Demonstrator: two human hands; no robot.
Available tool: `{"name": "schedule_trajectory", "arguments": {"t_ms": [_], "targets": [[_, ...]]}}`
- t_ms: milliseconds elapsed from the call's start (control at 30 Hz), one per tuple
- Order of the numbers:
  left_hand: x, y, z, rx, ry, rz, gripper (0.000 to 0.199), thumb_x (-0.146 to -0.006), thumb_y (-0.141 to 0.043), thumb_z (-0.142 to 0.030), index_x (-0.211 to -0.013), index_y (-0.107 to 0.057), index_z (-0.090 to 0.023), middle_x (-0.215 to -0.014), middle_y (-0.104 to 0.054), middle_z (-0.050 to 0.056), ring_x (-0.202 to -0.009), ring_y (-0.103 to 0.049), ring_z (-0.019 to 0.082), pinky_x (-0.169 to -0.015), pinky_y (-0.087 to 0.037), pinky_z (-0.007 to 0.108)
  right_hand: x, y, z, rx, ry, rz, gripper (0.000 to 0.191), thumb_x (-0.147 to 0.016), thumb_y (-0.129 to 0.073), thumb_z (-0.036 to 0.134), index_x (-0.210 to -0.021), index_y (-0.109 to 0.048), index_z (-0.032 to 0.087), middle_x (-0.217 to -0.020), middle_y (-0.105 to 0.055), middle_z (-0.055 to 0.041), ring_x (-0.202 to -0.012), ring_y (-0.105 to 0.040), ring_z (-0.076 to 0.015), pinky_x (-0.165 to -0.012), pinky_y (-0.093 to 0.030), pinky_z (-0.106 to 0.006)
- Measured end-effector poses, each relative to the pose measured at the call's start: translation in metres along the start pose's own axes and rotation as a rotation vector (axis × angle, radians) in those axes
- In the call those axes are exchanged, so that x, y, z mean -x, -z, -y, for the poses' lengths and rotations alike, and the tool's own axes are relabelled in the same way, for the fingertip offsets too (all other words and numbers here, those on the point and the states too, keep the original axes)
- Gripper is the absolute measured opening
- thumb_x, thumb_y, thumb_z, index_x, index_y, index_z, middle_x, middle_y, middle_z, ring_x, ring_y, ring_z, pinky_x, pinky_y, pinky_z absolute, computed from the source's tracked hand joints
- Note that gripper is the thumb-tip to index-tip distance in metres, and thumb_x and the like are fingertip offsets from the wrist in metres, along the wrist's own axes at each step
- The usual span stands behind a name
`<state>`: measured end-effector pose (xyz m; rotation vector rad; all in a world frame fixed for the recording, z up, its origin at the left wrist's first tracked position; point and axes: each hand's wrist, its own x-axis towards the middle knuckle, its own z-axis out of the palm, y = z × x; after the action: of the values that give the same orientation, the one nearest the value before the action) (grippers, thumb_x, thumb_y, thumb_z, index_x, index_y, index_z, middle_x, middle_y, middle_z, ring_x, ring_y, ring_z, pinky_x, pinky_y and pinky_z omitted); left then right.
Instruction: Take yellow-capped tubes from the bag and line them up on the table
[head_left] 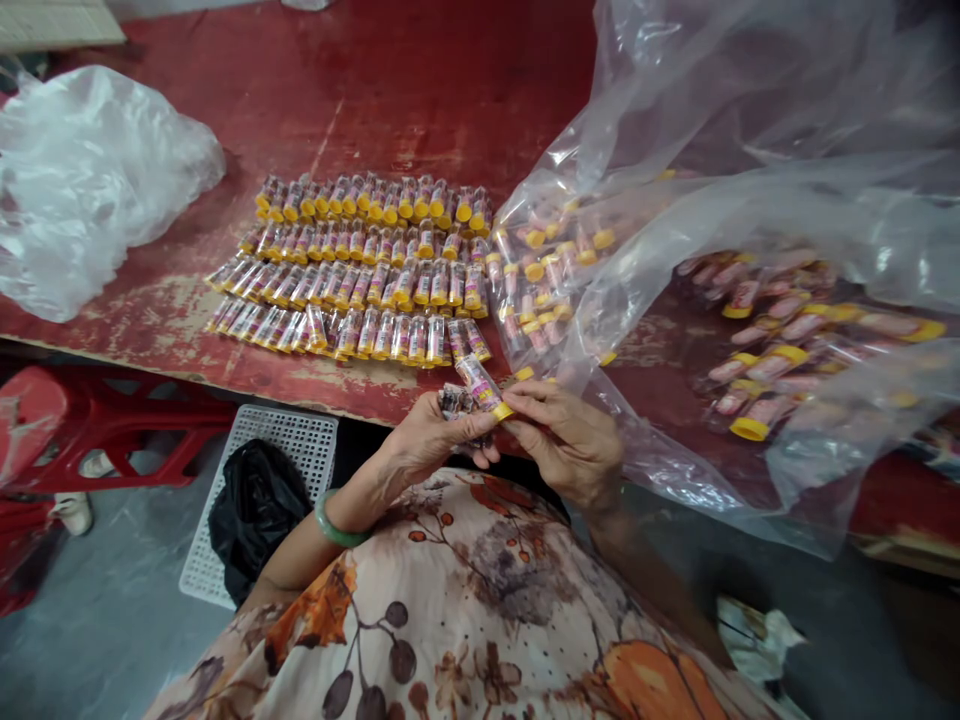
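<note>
Yellow-capped plastic tube (pixel 477 384) is angling between the two hands, just off the near edge of a red-painted worktop (pixel 450 90), with its cap end dipping toward the right hand (pixel 564 440). Left hand (pixel 435 440) is curling shut beneath the tube's body, its fingers pressed together and also gripping a small patterned packet (pixel 455 402), with the thumb's position hard to make out from the head view. Right-hand fingertips (pixel 525 396) are pressing in at the cap end and pinching it, though I cannot tell whether the cap is turning or only being steadied. Four close rows of matching tubes (pixel 352 270) are lying side by side on the worktop, most yellow caps pointing to the far side. A clear plastic bag (pixel 675 150) is sprawling across the right of the worktop, more tubes (pixel 772 345) showing through it, its film lying just beside the right hand. A white plastic bag (pixel 90 180) is heaping up at far left. Below the edge, a black bag (pixel 251 520) is resting on a white perforated crate (pixel 300 440). Good handling here seems to mean supporting body and cap together, working low over the worktop, and staying clear of the loose bag film, which could catch the cap.
</note>
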<state>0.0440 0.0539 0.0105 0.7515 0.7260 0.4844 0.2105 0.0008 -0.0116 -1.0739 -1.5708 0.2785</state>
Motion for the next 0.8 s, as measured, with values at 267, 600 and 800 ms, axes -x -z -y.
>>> {"name": "schedule_trajectory", "arguments": {"t_ms": [267,600,800], "targets": [[0.003,-0.001,-0.005,-0.065,0.039,0.030,0.031,-0.070,-0.082,-0.040,-0.076,-0.073,-0.012,-0.061,-0.069,0.008,-0.050,-0.064,0.014,-0.052,-0.054,0.024,0.016,-0.007,-0.005,0.170,0.117,-0.112,0.031,-0.083,-0.063,0.002,-0.109,-0.069,0.018,-0.097,-0.074,-0.0074,-0.085,-0.072,-0.0173,-0.073,-0.061,-0.026],[-0.006,-0.006,0.005,0.238,-0.151,-0.232,0.027,-0.071,-0.082,-0.035,-0.079,-0.069,-0.013,-0.066,-0.063,0.001,-0.055,-0.056,0.008,-0.056,-0.047,0.018,0.025,-0.024,0.006,-0.229,-0.266,-0.336,0.028,-0.086,-0.061,0.006,-0.107,-0.069,0.023,-0.091,-0.070,-0.0021,-0.047,-0.059,-0.0079,-0.041,-0.050,-0.022],[-0.010,-0.014,0.003,0.267,-0.155,-0.301,0.033,-0.061,-0.088,-0.033,-0.080,-0.068,-0.015,-0.068,-0.061,-0.003,-0.053,-0.050,0.005,-0.049,-0.041,0.016,0.018,-0.024,0.012,-0.042,-0.192,-0.283,0.022,-0.085,-0.064,0.009,-0.102,-0.070,0.022,-0.092,-0.072,-0.0038,-0.058,-0.065,-0.0120,-0.054,-0.056,-0.025]]}}
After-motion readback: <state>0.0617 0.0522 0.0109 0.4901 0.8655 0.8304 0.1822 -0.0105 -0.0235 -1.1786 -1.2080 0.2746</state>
